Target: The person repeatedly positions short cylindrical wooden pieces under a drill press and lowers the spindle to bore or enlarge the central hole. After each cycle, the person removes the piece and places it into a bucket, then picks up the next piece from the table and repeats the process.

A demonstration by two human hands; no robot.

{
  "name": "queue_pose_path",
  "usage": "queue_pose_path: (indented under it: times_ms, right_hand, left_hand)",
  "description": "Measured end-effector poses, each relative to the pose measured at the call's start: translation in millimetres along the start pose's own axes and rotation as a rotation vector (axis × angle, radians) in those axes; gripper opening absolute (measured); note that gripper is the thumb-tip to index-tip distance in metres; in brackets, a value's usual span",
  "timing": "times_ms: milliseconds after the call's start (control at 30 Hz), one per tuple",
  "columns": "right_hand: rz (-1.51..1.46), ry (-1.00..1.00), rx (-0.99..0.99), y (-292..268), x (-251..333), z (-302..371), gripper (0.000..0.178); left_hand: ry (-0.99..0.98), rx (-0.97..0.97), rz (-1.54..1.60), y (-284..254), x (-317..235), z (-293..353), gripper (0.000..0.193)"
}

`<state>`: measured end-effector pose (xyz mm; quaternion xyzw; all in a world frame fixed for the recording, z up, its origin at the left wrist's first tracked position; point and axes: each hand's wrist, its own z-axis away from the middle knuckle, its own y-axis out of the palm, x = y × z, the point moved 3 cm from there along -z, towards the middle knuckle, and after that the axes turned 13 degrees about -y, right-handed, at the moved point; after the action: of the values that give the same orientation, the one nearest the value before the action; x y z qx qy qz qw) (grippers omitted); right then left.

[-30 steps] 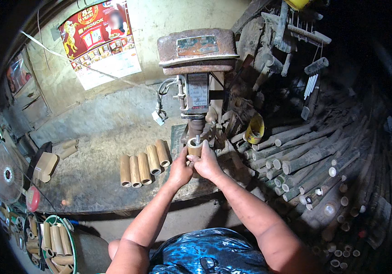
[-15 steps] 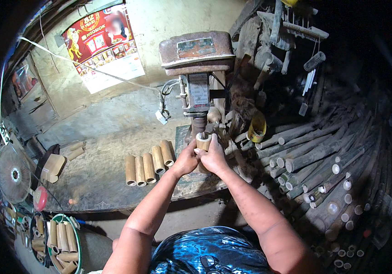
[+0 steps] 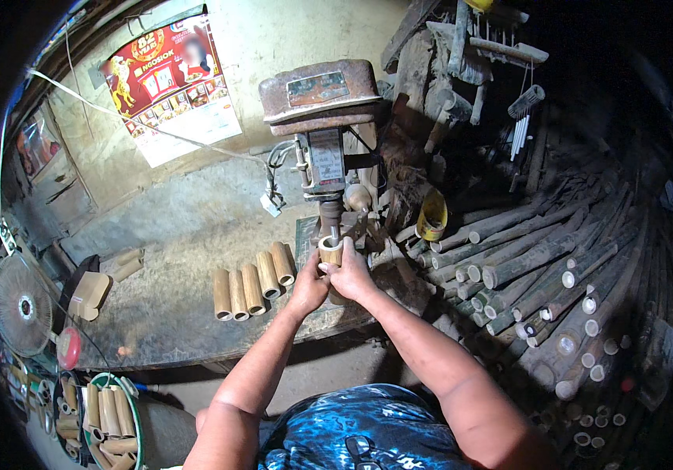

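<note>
A short bamboo tube (image 3: 330, 254) stands upright between my two hands, its open pale rim facing up. My left hand (image 3: 311, 288) is closed around its left side, and my right hand (image 3: 350, 276) grips its right side with the thumb along the wall. Just above is the rusty drill press (image 3: 323, 157); its bit comes down at the tube's mouth, and whether it touches the wall I cannot tell. The tube's lower end is hidden by my hands. To the left, several cut bamboo tubes (image 3: 249, 290) lie side by side on the workbench (image 3: 172, 329).
A green-rimmed bin (image 3: 139, 423) of bamboo pieces stands below the bench at left, near a fan (image 3: 25, 301). Long bamboo poles (image 3: 524, 266) are stacked at right, beside a yellow container (image 3: 432, 215). A power cable (image 3: 272, 184) hangs by the wall.
The view has shifted slightly. Both hands still hold the tube under the drill, and the tube now sits a little lower relative to the bit, with more of its opening showing.
</note>
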<state>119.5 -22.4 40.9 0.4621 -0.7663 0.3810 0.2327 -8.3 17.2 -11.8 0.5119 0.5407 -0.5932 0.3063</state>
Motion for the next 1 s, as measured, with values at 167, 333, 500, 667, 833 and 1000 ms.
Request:
queue_pose_path:
  times_ms: [167, 333, 500, 667, 833, 1000]
  right_hand:
    - [0.012, -0.06, -0.04, -3.7, 9.2, -19.0, 0.052]
    - [-0.012, -0.044, -0.045, -9.2, 14.3, -36.7, 0.049]
    - [-0.029, -0.061, -0.059, -13.1, 12.0, -36.2, 0.048]
    - [-0.025, -0.056, -0.037, -20.2, -1.1, -33.5, 0.051]
    - [-0.002, -0.079, -0.023, -27.2, -4.1, -15.9, 0.054]
    - [0.026, -0.144, -0.006, -21.6, 0.0, 3.8, 0.056]
  left_hand:
    - [0.131, -0.049, 0.124, -8.9, -11.6, -12.9, 0.055]
    - [0.185, -0.033, 0.149, -17.5, -27.0, -26.2, 0.061]
    - [0.157, 0.007, 0.124, -12.9, -34.5, -30.4, 0.064]
    - [0.159, 0.073, 0.084, -4.6, -36.9, -30.0, 0.061]
    - [0.216, 0.002, -0.115, 3.9, -34.2, -23.2, 0.063]
    - [0.102, 0.163, 0.003, 3.5, -26.8, -3.7, 0.064]
